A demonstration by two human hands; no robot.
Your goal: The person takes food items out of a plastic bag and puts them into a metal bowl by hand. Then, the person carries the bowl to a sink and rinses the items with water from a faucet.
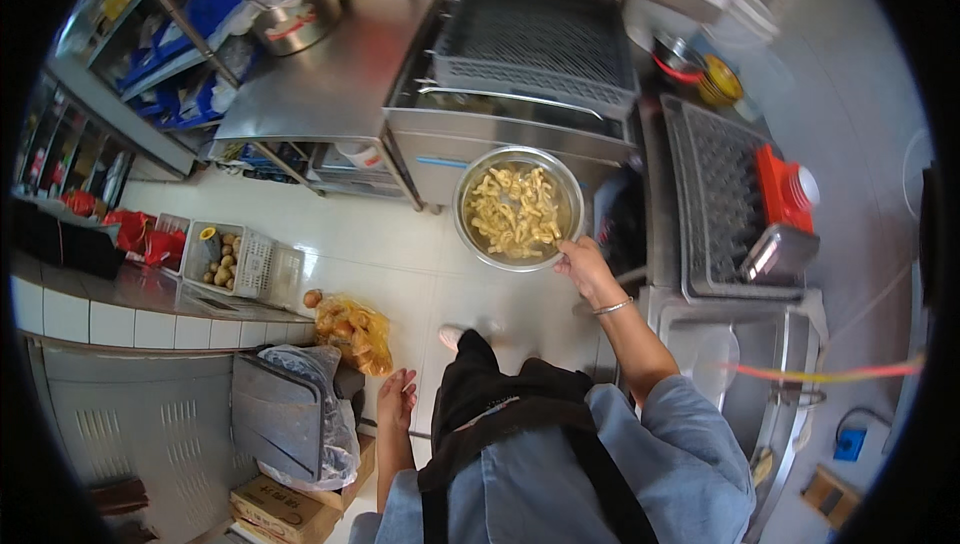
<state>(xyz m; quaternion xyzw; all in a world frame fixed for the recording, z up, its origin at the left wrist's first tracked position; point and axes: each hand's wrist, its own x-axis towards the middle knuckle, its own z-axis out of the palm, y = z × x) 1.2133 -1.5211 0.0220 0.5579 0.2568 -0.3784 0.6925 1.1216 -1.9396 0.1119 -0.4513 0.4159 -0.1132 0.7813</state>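
My right hand (585, 266) grips the near right rim of a round stainless steel bowl (463, 232), held out in front of me above the floor. Inside lie many yellowish, knobbly food pieces (517, 206) that look like chicken feet, with liquid around them. A metal bangle (613, 307) circles my right wrist. Low on the left, my left hand (397, 397) holds nothing, its fingers slightly bent and apart. Nearest to it is a yellow plastic bag (352, 334) of round produce, probably onions.
Ahead stand a steel worktable (330, 86) and a dark crate (536, 33) on a steel unit. On the right are a grey tray (705, 191) and a sink (690, 341). A white basket (259, 262) of potatoes sits left, above cardboard boxes (281, 510).
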